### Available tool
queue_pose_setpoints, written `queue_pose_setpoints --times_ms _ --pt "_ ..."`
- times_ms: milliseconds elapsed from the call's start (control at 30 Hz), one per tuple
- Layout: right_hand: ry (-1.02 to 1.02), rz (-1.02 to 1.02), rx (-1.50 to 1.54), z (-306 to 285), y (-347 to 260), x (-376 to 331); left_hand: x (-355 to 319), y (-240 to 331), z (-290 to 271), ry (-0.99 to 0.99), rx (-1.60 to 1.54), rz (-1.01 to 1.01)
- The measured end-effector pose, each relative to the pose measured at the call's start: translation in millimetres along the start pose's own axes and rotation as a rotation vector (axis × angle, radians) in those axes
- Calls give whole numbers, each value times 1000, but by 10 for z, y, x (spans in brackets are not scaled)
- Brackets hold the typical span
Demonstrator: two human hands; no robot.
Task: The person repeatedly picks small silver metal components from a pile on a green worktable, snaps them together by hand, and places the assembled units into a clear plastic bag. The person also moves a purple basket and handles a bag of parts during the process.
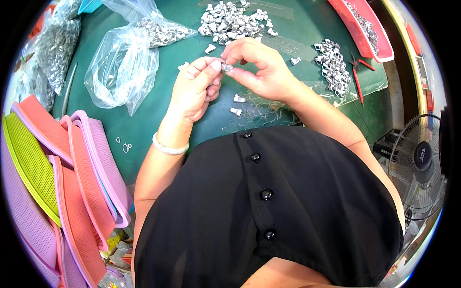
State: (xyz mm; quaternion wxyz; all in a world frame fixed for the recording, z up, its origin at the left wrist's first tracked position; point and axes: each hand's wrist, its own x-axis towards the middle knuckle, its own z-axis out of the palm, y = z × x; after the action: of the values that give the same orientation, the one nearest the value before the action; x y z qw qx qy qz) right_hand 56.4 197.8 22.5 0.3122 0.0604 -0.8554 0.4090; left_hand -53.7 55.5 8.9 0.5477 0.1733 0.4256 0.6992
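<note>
Between both hands, above the green table (158,115), is a small silvery metal piece (226,67). My left hand (198,86) pinches its left end between thumb and curled fingers. Thumb and forefinger of my right hand (257,67) close on its other end. Just past the hands lies a heap of small grey metal pieces (230,24). Two loose grey pieces (236,112) rest near me, below the hands, and another loose piece (295,61) lies to the right. Parts of the held piece are hidden by my fingertips.
Right of my hands are a pile of metal loops (332,67), red-handled pliers (356,77) and a pink basket (357,31). Plastic bags (122,67) lie at left. Stacked coloured baskets (72,192) stand at the lower left, a fan (417,163) at the right.
</note>
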Motion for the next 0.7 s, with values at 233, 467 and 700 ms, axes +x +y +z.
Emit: queue_pose_setpoints --times_ms 233,467,700 --pt "-11 45 56 -7 -3 -29 12 -20 -23 -8 1 20" --pt "39 68 -2 6 -28 -38 12 -43 28 88 -1 58" --pt "66 68 -57 24 -43 -32 1 -63 35 8 -43 71"
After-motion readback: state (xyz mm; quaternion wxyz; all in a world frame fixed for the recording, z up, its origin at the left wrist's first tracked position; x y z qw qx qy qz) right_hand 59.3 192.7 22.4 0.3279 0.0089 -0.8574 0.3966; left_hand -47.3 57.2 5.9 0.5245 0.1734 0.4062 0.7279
